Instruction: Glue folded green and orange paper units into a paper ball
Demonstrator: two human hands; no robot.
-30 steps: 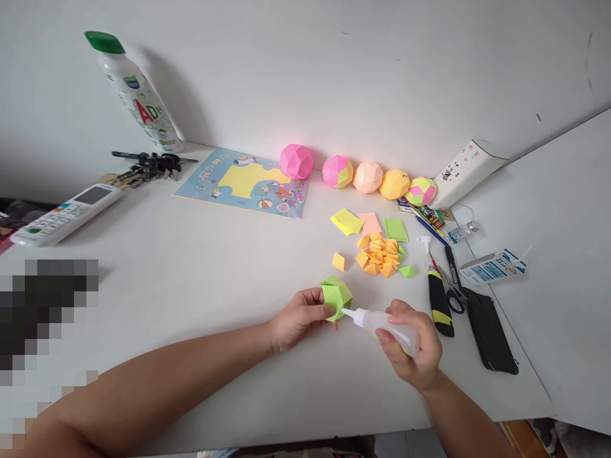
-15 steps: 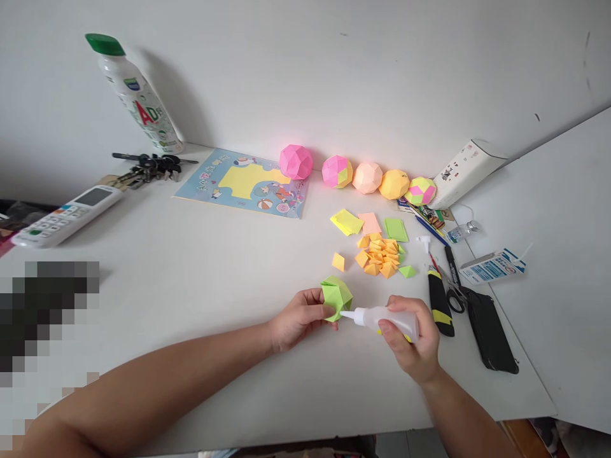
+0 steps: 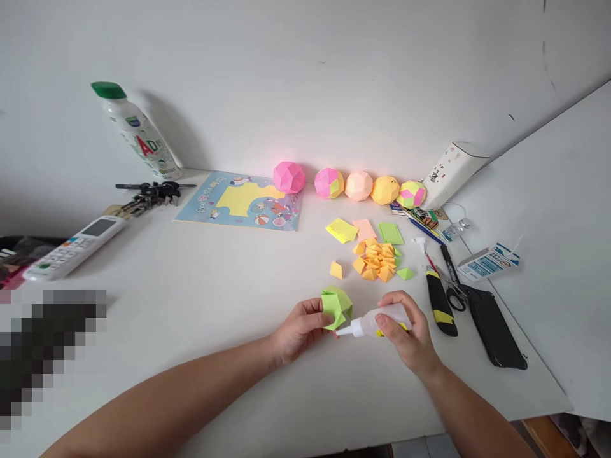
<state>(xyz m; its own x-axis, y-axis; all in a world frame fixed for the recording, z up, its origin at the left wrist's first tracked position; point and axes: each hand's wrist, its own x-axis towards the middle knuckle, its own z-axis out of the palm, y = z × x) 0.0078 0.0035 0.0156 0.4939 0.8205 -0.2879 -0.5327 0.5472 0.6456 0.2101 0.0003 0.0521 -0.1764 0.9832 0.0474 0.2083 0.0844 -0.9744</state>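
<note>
My left hand (image 3: 303,327) is closed on a green folded-paper ball (image 3: 337,305), which has an open gap in its lower side. In my right hand (image 3: 410,334) lies a translucent glue bottle (image 3: 379,320), tilted so its white nozzle points left at the ball's lower edge. Whether the tip touches the paper I cannot tell. Just beyond the ball is a heap of orange folded-paper pieces (image 3: 377,259), with one orange piece (image 3: 336,270) apart on the left and a green piece (image 3: 405,273) on the right.
Yellow (image 3: 342,230), pink (image 3: 365,229) and green paper (image 3: 391,233) lie behind the heap. Several finished paper balls (image 3: 359,186) line the wall. A cutter (image 3: 440,302), scissors (image 3: 456,298) and black pouch (image 3: 496,327) sit at right; a remote (image 3: 76,248) and bottle (image 3: 143,137) at left.
The glue nozzle has shifted slightly down and left along the green ball's lower edge. The ball has turned a little in my left hand. The camera view has tilted up.
</note>
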